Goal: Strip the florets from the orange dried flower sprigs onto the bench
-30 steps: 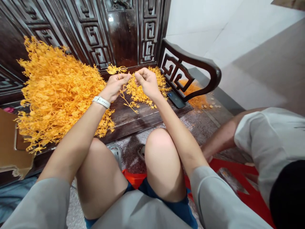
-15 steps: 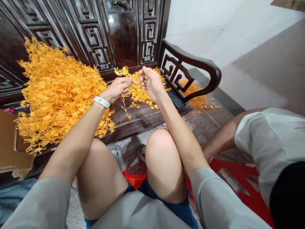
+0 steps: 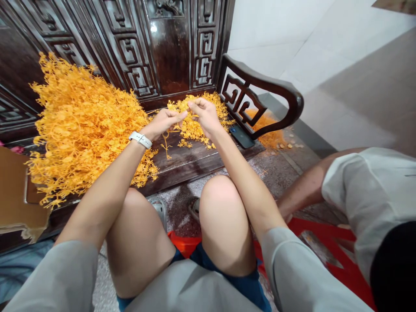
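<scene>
My left hand (image 3: 165, 121), with a white watch strap on its wrist, is closed with thumb and forefinger together around a yellow plastic flower sprig (image 3: 166, 145). Its thin branched stem hangs below the fingers. My right hand (image 3: 207, 117) is closed too, its fingertips pinching at a yellow bit close to the left thumb; how much it grips is partly hidden. Behind both hands lies a small heap of yellow plastic sprigs (image 3: 221, 108) on the dark wooden bench (image 3: 182, 162). A far larger pile of them (image 3: 87, 130) rises to the left.
A carved armrest (image 3: 269, 82) closes the bench's right end, beside a dark phone (image 3: 242, 136). Orange strands (image 3: 268, 130) lie on the floor beyond. A cardboard box (image 3: 16, 190) stands at left. Another person's leg (image 3: 302, 186) is at right, near a red sheet (image 3: 351, 260).
My right fingertips have moved down and left to meet my left thumb. The upper flower end of the sprig has shifted from left of them toward the right fingers.
</scene>
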Tool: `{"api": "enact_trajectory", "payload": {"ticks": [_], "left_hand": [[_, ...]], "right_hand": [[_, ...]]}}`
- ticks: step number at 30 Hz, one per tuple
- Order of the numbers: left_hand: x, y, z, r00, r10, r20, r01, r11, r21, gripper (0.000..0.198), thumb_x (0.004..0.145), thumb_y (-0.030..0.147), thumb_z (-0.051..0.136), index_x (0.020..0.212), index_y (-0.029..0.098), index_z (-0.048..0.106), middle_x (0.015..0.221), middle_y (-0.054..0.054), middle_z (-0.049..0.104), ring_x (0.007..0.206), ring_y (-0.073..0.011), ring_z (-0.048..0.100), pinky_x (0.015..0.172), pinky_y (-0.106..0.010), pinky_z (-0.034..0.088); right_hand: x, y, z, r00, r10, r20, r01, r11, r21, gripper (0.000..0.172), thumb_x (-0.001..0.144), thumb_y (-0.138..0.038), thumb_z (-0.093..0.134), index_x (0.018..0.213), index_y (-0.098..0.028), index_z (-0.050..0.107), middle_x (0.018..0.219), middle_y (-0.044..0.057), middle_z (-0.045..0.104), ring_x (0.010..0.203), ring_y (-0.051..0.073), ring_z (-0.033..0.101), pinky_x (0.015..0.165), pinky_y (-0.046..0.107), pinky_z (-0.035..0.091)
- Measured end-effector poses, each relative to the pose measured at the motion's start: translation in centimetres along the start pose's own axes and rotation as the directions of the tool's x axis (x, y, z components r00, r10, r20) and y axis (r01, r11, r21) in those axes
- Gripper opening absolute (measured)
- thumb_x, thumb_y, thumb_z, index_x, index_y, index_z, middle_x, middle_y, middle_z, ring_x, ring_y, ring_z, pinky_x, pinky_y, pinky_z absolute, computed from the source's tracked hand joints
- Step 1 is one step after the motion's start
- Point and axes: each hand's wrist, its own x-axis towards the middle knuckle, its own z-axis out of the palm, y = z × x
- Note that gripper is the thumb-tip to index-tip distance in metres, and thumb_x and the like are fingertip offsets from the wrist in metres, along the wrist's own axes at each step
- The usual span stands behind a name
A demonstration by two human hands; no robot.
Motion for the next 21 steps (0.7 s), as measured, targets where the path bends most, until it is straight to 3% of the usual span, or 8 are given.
{"api": "enact_trajectory", "payload": {"ticks": [3, 7, 10, 13, 18, 21], "left_hand": [[0.4, -0.5, 0.3, 0.985, -0.035, -0.168, 0.026, 0.998, -0.053, 0.066, 0.079, 0.081, 0.084, 0.062, 0.022, 0.063, 0.057, 0.002, 0.044, 0.051, -0.0101, 0.033, 0.048, -0.027, 0.032], [1.0, -1.0, 0.6, 0.952, -0.077, -0.295, 0.044, 0.992, -0.117, 0.057, 0.076, 0.076, 0.09, 0.073, 0.023, 0.066, 0.064, 0.003, 0.043, 0.055, -0.0113, 0.034, 0.047, -0.025, 0.033], [1.3, -1.2, 0.8, 0.949, -0.044, -0.312, 0.011, 0.994, -0.108, 0.058, 0.08, 0.077, 0.084, 0.073, 0.024, 0.062, 0.066, 0.003, 0.041, 0.057, -0.0125, 0.037, 0.047, -0.026, 0.035], [1.3, -1.1, 1.1, 0.956, -0.032, -0.292, 0.004, 0.995, -0.097, 0.057, 0.085, 0.075, 0.08, 0.075, 0.024, 0.059, 0.065, 0.003, 0.042, 0.056, -0.0125, 0.04, 0.047, -0.026, 0.037], [1.1, -0.9, 1.4, 0.943, -0.069, -0.325, 0.029, 0.991, -0.127, 0.036, 0.095, 0.046, 0.081, 0.079, 0.022, 0.06, 0.063, 0.004, 0.047, 0.051, -0.0094, 0.039, 0.046, -0.021, 0.034], [1.0, -0.7, 1.6, 0.935, -0.109, -0.336, 0.062, 0.987, -0.149, 0.027, 0.102, 0.034, 0.073, 0.082, 0.021, 0.06, 0.064, 0.003, 0.052, 0.048, -0.0089, 0.04, 0.045, -0.02, 0.035]], "right_hand": [[0.3, 0.4, -0.5, 0.999, 0.035, -0.03, -0.033, 0.997, 0.07, 0.061, 0.078, -0.07, 0.091, 0.086, -0.026, 0.05, 0.09, 0.002, 0.069, 0.083, 0.015, 0.061, 0.069, 0.029, 0.05], [0.2, 0.8, -0.9, 0.995, 0.097, -0.008, -0.096, 0.988, 0.118, 0.057, 0.074, -0.055, 0.096, 0.101, -0.027, 0.054, 0.096, 0.002, 0.073, 0.08, 0.015, 0.064, 0.069, 0.03, 0.053], [0.0, 0.9, -0.8, 0.99, 0.125, 0.064, -0.131, 0.986, 0.1, 0.051, 0.077, -0.041, 0.093, 0.115, -0.028, 0.061, 0.097, 0.002, 0.075, 0.076, 0.015, 0.066, 0.067, 0.031, 0.054], [-0.1, 1.1, -0.5, 0.984, 0.123, 0.132, -0.131, 0.99, 0.056, 0.042, 0.081, -0.034, 0.088, 0.117, -0.026, 0.067, 0.095, 0.002, 0.075, 0.072, 0.014, 0.065, 0.065, 0.03, 0.055], [0.2, 2.0, -0.5, 0.99, 0.019, 0.138, -0.013, 0.999, -0.042, 0.035, 0.085, -0.046, 0.09, 0.099, -0.02, 0.072, 0.093, 0.003, 0.074, 0.072, 0.012, 0.061, 0.059, 0.026, 0.05], [0.6, 2.4, -0.8, 0.993, -0.036, 0.112, 0.044, 0.996, -0.073, 0.033, 0.083, -0.041, 0.094, 0.095, -0.018, 0.073, 0.084, 0.001, 0.071, 0.072, 0.011, 0.058, 0.057, 0.024, 0.048]]}}
